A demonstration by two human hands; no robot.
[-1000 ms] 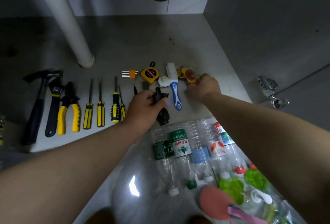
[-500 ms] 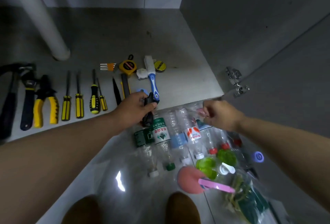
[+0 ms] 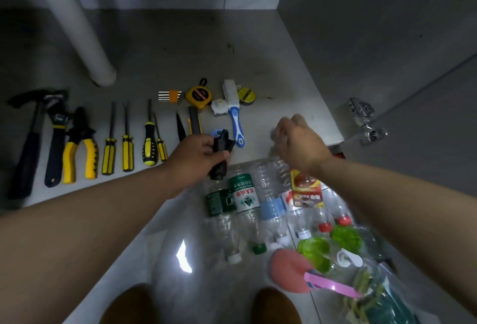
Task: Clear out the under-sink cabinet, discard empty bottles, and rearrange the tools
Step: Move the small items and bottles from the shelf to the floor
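Both hands reach over the cabinet's front edge. The left hand [image 3: 196, 158] curls its fingers round a black tool [image 3: 219, 154], gripping it. The right hand [image 3: 299, 143] is blurred with its fingers bent; I cannot tell whether it holds anything. Just below both hands, empty plastic bottles [image 3: 268, 202] lie side by side in a clear bag [image 3: 175, 259]. Just beyond the left hand lie a blue-handled brush [image 3: 236, 122] and a tape measure [image 3: 198, 95]. Left of it, screwdrivers [image 3: 127, 152], pliers [image 3: 80, 148] and a hammer [image 3: 31, 143] line the cabinet floor [image 3: 180, 52].
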